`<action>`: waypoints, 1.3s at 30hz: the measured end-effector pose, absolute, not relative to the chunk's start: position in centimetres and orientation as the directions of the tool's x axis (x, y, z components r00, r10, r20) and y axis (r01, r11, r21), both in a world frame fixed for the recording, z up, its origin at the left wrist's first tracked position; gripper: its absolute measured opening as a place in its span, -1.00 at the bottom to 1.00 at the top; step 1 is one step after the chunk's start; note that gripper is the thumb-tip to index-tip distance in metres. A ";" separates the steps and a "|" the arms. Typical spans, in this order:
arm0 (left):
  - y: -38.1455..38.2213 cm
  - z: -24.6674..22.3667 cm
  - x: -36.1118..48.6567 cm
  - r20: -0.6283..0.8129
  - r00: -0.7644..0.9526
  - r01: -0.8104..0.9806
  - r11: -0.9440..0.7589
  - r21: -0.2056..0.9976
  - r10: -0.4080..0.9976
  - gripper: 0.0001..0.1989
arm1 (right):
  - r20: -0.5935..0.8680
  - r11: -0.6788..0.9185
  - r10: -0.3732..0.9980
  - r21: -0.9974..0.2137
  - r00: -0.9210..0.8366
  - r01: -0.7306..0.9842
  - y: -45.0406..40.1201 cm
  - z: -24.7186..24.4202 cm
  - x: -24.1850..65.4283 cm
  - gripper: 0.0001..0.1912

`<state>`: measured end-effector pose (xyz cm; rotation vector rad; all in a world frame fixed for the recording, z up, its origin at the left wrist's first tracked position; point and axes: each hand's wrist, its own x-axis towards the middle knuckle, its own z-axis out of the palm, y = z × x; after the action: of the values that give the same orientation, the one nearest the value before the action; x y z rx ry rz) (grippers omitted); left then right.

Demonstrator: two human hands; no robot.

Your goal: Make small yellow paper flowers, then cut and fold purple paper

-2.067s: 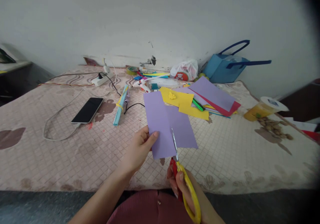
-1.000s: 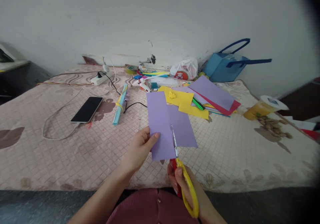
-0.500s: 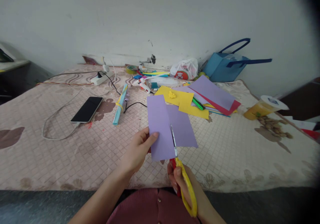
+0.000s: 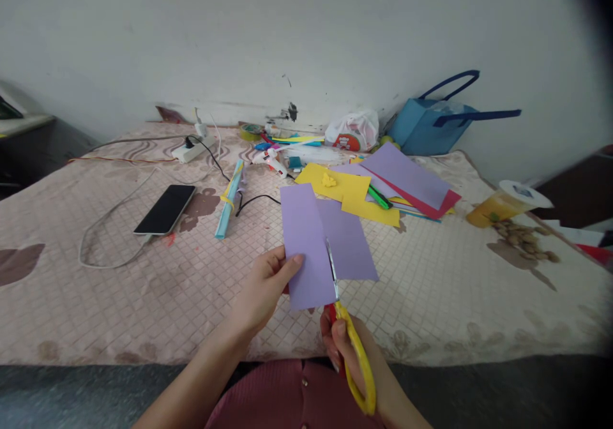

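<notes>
My left hand (image 4: 265,288) pinches the left edge of a purple sheet of paper (image 4: 306,231), thumb on top. In my right hand (image 4: 352,346) are scissors (image 4: 358,362) with yellow and red handles. Their blades lie along the right side of the held paper and point away from me. Behind and to the right of the blades, a second purple paper area (image 4: 349,244) shows; whether it is joined to the held piece I cannot tell. Past the papers lie yellow sheets (image 4: 330,189) with a small crumpled yellow piece on them.
Left of my hands are a phone (image 4: 166,209) on a cable and a light-blue paper roll (image 4: 230,202). Farther back are a glue gun (image 4: 272,161), a power strip (image 4: 194,150) and a blue bag (image 4: 428,126). A green cutter (image 4: 380,196), a drink cup (image 4: 498,204) and peanuts (image 4: 527,240) lie right.
Almost nothing differs. The view has shifted very slightly; both hands, the paper and the scissors keep nearly the same positions.
</notes>
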<state>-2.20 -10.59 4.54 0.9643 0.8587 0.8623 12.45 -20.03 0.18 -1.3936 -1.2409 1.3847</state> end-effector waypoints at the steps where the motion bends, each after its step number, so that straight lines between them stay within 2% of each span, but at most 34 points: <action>1: -10.6 4.5 -2.2 -0.216 0.397 -0.216 0.320 0.923 0.892 -0.69 | -0.211 -0.202 0.974 -0.974 -0.082 0.106 -20.1 0.1 12.5 -0.34; 18: -11.1 4.6 -2.2 -0.248 0.389 -0.116 0.314 0.942 0.887 -0.69 | -0.255 -0.252 0.965 -0.966 -0.057 0.050 -20.2 0.1 12.7 -0.33; 24: -11.2 4.2 -2.4 -0.171 0.361 -0.023 0.192 0.981 0.917 -0.67 | -0.222 -0.211 0.971 -0.970 -0.092 0.118 -20.2 0.0 13.2 -0.38; 30: -10.9 4.2 -2.7 -0.111 0.311 0.024 0.109 0.994 0.944 -0.69 | -0.219 -0.203 0.961 -0.973 -0.166 0.112 -20.5 0.2 13.7 -0.39; 34: -10.7 4.4 -2.8 -0.178 0.329 -0.020 0.196 0.980 0.927 -0.69 | -0.224 -0.211 0.958 -0.973 -0.181 0.089 -20.4 0.3 13.7 -0.37; 39: -10.3 4.2 -2.7 -0.294 0.397 -0.212 0.398 0.892 0.869 -0.73 | -0.222 -0.211 0.954 -0.975 -0.201 0.076 -20.2 0.1 13.6 -0.36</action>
<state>-2.68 -10.32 4.16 0.8917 0.8936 0.8137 13.58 -20.18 0.10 -1.3064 -1.2930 1.5054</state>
